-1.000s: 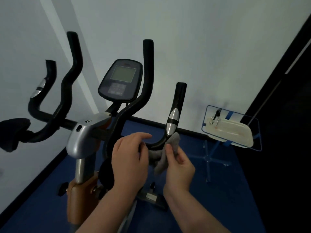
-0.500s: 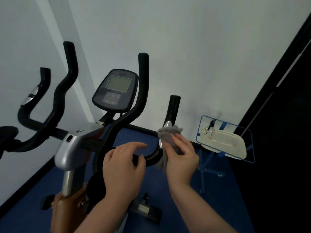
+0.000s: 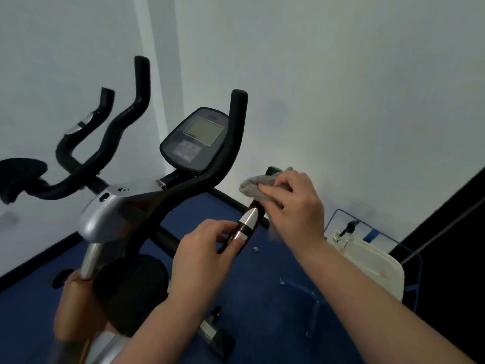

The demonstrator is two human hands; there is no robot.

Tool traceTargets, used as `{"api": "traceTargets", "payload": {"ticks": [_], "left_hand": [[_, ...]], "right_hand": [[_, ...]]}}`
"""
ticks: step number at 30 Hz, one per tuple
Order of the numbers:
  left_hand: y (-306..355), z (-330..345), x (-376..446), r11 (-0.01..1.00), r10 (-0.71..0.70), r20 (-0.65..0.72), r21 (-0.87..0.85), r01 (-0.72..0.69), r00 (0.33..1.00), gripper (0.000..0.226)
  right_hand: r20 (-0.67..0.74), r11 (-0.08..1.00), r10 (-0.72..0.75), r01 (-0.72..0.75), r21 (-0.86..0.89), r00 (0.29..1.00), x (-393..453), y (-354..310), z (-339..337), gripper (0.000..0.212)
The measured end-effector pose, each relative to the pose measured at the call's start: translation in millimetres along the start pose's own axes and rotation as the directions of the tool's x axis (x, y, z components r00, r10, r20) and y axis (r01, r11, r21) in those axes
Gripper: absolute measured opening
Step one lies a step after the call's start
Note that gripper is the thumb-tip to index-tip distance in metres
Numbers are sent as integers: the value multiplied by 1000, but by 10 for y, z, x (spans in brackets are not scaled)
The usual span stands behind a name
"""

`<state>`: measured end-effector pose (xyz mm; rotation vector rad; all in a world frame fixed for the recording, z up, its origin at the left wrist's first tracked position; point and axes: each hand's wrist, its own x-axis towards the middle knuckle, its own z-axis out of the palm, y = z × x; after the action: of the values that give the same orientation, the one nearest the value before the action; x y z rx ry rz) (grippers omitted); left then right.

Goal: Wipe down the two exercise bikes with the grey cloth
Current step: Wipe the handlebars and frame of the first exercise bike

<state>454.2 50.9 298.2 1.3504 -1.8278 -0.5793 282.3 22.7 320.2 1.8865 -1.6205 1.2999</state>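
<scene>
The grey cloth sits just right of the middle of the frame, bunched under my right hand and wrapped over the top of the short right-hand grip of the exercise bike. My fingers are closed down on the cloth so it hugs the bar all the way round; that way one pass should clean the whole surface, not just the side facing me. Only the black tip of the grip pokes out above the cloth.

My left hand is lower, at the centre of the frame, with thumb and fingers pinched around the same bar right at the silver sensor plate. I hold there to steady the handlebar so it does not give under the rubbing (the bar curves here, so it is an easy place to grab). The two hands are close on one bar but not touching.

The display console stands above centre, between the tall handlebar posts, and the far-side grips curl away at the upper left. A white bottle rack stands on the blue floor at the right edge, well clear of my work.

I judge this to be an early part of the job: this grip is in hand, and I see only one bike here.
</scene>
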Motion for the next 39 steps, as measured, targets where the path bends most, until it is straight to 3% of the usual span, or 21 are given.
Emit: {"api": "traceTargets", "payload": {"ticks": [2, 4, 10, 14, 19, 23, 25, 29, 34, 39], "left_hand": [[3, 35, -23, 999, -32, -35, -16, 32, 999, 17], [8, 76, -48, 999, -50, -79, -25, 48, 996, 18], [2, 181, -163, 996, -81, -188, -37, 75, 979, 21], [3, 234, -176, 996, -91, -239, -47, 81, 967, 19], [16, 313, -240, 995, -89, -299, 24, 101, 950, 21], [40, 355, -257, 996, -77, -326, 27, 90, 942, 21], [52, 350, -251, 996, -82, -333, 15, 92, 940, 19], [55, 308, -243, 995, -100, -287, -26, 97, 953, 20], [-7, 55, -321, 999, -42, -274, 21, 49, 961, 24], [-51, -284, -362, 969, 91, -320, 247, -9, 943, 21]], "right_hand": [[-57, 978, -188, 182, -106, 980, 170, 171, -91, 5], [-88, 982, -175, 168, -88, 981, 274, 209, -113, 7], [206, 968, -249, 251, 17, 946, 4, 71, -61, 11], [218, 910, -376, 403, -95, 900, 316, 229, -164, 11], [215, 976, -201, 215, -43, 956, 213, 126, -144, 11], [326, 981, -11, -53, 186, 945, -136, -57, -64, 15], [378, 979, -84, 6, 202, 922, -100, -107, -47, 14], [405, 984, -178, 176, 41, 897, 114, -54, -102, 14], [337, 996, -82, 67, 56, 938, -172, -125, -150, 11], [376, 977, -196, 147, 154, 906, -399, -326, -88, 11]]}}
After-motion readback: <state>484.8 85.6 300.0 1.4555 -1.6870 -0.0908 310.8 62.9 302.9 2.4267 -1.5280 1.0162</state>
